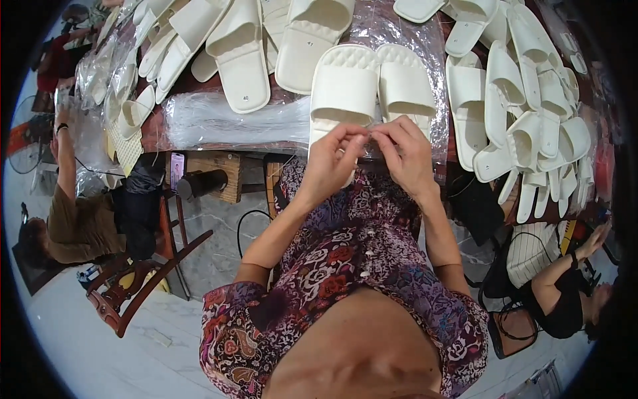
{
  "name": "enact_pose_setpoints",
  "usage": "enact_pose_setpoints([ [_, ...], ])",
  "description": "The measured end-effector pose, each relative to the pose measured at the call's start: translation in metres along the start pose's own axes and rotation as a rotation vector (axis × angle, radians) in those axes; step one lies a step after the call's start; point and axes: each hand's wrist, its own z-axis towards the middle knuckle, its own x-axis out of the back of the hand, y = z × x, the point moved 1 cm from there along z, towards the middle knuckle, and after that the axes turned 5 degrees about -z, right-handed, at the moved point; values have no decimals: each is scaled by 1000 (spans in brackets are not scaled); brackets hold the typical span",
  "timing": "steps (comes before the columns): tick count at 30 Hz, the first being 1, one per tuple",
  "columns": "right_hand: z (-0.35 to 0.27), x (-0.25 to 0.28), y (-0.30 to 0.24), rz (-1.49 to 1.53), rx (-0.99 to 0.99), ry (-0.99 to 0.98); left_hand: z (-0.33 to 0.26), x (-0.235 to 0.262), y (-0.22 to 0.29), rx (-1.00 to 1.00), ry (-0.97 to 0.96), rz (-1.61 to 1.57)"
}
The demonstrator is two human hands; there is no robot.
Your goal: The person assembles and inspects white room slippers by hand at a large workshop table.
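A pair of white slippers (372, 83) with quilted straps lies side by side on a clear plastic bag (399, 33) at the table's near edge. My left hand (332, 159) and my right hand (405, 156) meet just below the slippers' heels. Both pinch the thin edge of the clear bag between thumb and fingertips. The bag's edge is hard to make out between the fingers.
Many more white slippers (232, 40) cover the table, with a large heap (525, 113) at the right. A stack of clear bags (226, 120) lies left of the pair. One person (80, 219) sits at the left and another (565, 292) at the lower right. A wooden chair (139, 279) stands nearby.
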Motion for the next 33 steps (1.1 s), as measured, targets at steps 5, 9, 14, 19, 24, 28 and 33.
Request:
enact_pose_setpoints([
  [5,-6,7,2,-275,309,-47,18,11,-3,36,9,-171],
  [9,-10,5,5,-297,351,-105,26,13,7,167,-32,-210],
  [14,-8,1,8,-260,336,-132,25,9,3,166,-1,-265],
  [19,-7,-2,4,-114,160,-71,14,9,4,45,57,-146],
  [24,-1,-4,-5,52,0,-26,-1,-1,-1,-42,141,-30],
  [28,3,-7,-6,-24,78,-17,-7,-7,-7,-115,112,62],
  [33,-3,-2,-7,-22,56,9,-7,-3,-1,-206,96,74],
])
